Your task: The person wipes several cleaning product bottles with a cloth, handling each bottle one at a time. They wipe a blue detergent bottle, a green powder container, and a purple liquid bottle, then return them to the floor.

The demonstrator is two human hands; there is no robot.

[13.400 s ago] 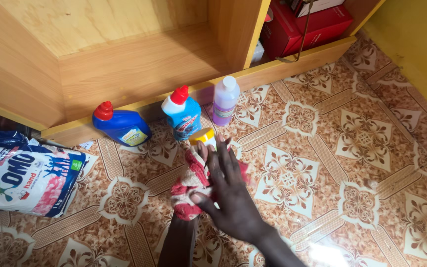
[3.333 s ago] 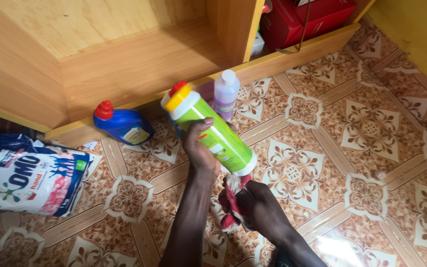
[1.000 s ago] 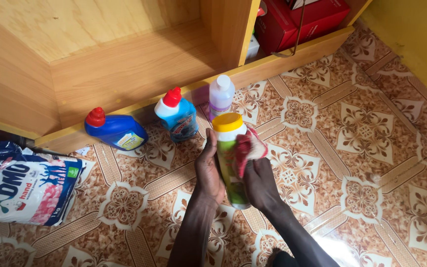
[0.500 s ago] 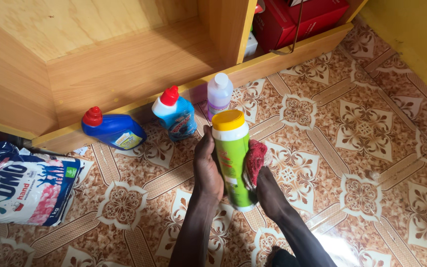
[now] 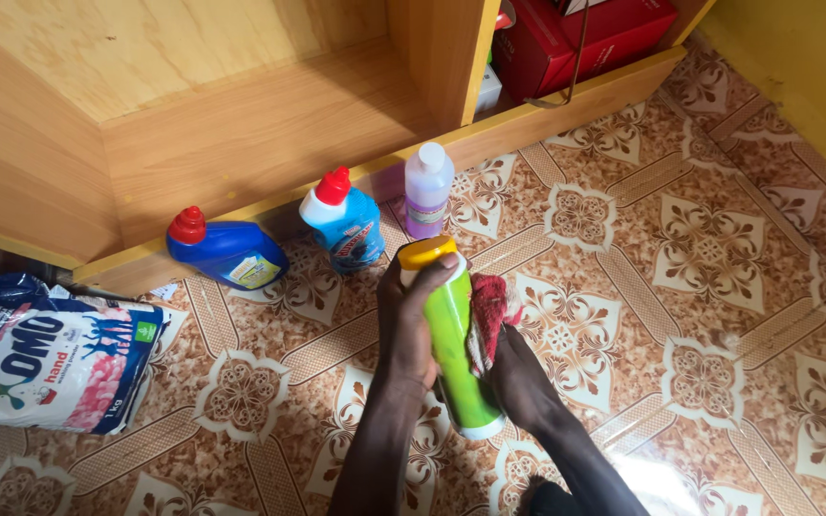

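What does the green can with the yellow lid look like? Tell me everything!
The green can is a tall, smooth, shiny cylinder with a yellow cap, a white band under it and a white rim at the bottom. It is lifted off the tiled floor, tilted with the cap pointing away. The left hand wraps its upper part, fingers over the cap end. The right hand presses a red and white cloth against its side.

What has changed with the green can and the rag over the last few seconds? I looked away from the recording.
The left hand lifted the green can off the floor and turned it; it now leans, yellow cap away. The right hand moved the red rag from the can's base to its side. The three bottles and the bag stayed put.
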